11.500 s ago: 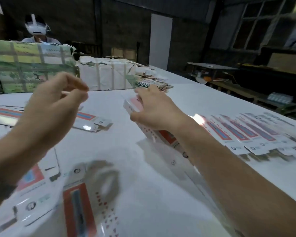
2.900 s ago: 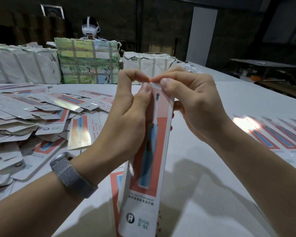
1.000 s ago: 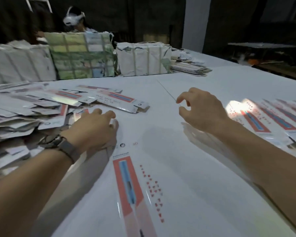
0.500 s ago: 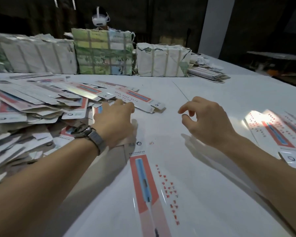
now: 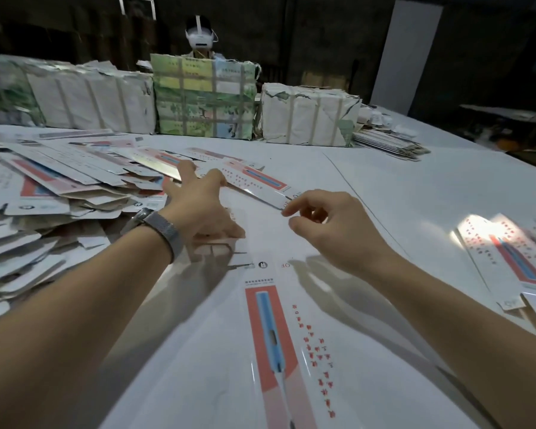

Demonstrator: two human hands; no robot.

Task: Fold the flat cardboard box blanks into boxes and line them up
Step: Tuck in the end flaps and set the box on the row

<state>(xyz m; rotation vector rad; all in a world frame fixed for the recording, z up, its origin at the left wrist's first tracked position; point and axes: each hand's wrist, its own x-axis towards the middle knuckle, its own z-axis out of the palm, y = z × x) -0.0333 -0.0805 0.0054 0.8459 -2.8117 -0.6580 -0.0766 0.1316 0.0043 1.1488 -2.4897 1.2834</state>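
My left hand (image 5: 200, 205) reaches with straight, spread fingers over the heap of flat white-and-red cardboard box blanks (image 5: 65, 187) on the white table (image 5: 399, 187). My right hand (image 5: 334, 230) hovers, fingers loosely curled, holding nothing. One long flat blank (image 5: 279, 335) lies before me.

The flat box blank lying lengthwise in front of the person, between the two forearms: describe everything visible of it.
The flat box blank lies unfolded on the white table, running from the lower edge of the view away from the person. It looks like glossy white card, with a red panel bearing a blue toothbrush-like picture, a column of small red print to its right, and a round logo near the far end. The left hand rests open at its far end; whether it touches is unclear. The right hand hovers beside it, fingers loosely curled, holding nothing.
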